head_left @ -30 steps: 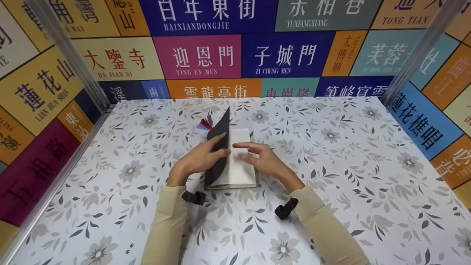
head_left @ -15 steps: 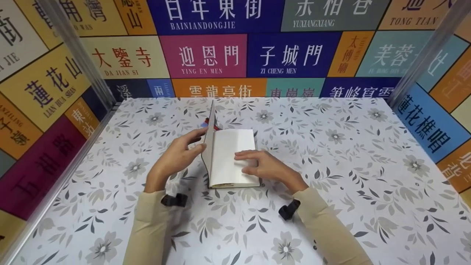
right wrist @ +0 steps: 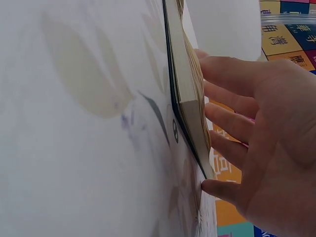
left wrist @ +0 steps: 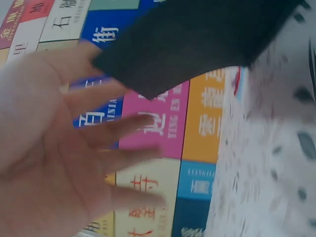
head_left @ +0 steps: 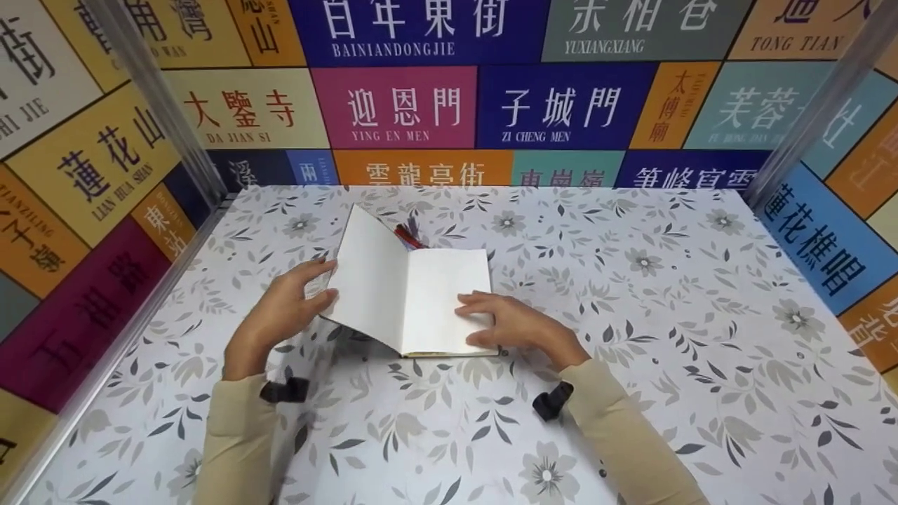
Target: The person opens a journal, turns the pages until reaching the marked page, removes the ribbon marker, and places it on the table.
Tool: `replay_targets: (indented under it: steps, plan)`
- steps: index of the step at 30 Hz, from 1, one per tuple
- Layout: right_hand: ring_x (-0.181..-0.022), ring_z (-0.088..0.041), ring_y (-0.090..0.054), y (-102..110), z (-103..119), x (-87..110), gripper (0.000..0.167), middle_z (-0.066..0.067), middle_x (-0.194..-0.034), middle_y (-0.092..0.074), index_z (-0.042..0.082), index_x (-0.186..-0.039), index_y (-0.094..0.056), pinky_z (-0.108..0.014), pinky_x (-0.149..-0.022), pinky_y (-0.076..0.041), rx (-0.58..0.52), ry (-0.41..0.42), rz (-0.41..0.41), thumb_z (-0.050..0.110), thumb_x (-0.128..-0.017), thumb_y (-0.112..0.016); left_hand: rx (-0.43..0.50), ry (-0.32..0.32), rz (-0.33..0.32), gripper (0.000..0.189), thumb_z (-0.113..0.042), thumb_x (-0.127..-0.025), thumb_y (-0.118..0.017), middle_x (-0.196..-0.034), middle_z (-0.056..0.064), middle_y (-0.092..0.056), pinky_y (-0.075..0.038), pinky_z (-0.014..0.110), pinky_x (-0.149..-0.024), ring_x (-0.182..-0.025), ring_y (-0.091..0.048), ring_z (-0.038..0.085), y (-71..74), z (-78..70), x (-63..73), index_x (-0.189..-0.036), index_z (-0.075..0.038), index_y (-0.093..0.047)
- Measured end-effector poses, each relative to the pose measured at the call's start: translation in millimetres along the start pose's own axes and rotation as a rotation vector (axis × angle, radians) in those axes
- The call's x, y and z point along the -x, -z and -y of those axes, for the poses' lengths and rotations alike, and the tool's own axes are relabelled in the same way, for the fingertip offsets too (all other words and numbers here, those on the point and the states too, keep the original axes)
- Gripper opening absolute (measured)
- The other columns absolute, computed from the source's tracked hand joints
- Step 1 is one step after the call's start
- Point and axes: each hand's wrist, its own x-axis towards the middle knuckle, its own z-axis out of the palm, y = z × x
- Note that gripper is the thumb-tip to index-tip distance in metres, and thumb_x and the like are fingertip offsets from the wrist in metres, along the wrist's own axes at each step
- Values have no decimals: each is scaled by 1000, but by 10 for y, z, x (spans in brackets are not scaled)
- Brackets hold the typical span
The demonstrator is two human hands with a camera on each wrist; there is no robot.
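A notebook (head_left: 443,287) with blank cream pages lies opened on the table. Its front cover (head_left: 370,277), pale inside and black outside, stands tilted up to the left. My left hand (head_left: 277,308) is at that cover's left edge, thumb on the inner side; in the left wrist view its fingers are spread and straight beside the black cover (left wrist: 187,44). My right hand (head_left: 523,324) rests its fingertips on the lower right of the page, and the right wrist view shows relaxed fingers along the page block (right wrist: 185,74). Red and purple ribbon ends (head_left: 410,234) stick out above the spine.
A white tablecloth (head_left: 631,337) with grey flowers and leaves covers the table. Panels with coloured name blocks (head_left: 393,105) stand along the back and both sides, with clear corner posts (head_left: 158,105). Each wrist wears a small black camera (head_left: 284,390).
My left hand has moved left, swinging the cover from nearly upright over the pages to tilted out on the left. My right hand has come down slightly onto the page.
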Motion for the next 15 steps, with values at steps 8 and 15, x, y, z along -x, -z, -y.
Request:
replay_targets:
  steps: [8, 15]
  plan:
    - [-154, -32, -26, 23, -5, 8, 54, -8, -161, -39, 7, -142, -57, -52, -126, -21, 0, -6, 4, 22, -92, -73, -261, 214, 40, 56, -18, -97, -60, -163, 30, -20, 4, 84, -109, -149, -3, 59, -191, 22, -131, -148, 2, -45]
    - [-156, -29, -22, 1, 40, -7, 54, -5, -163, -36, 9, -142, -56, -50, -127, -18, -2, -38, 19, 22, -92, -72, -336, 295, 153, 57, -21, -99, -58, -164, 30, -11, 1, 83, -110, -149, -1, 58, -444, 7, -244, -151, -3, -43]
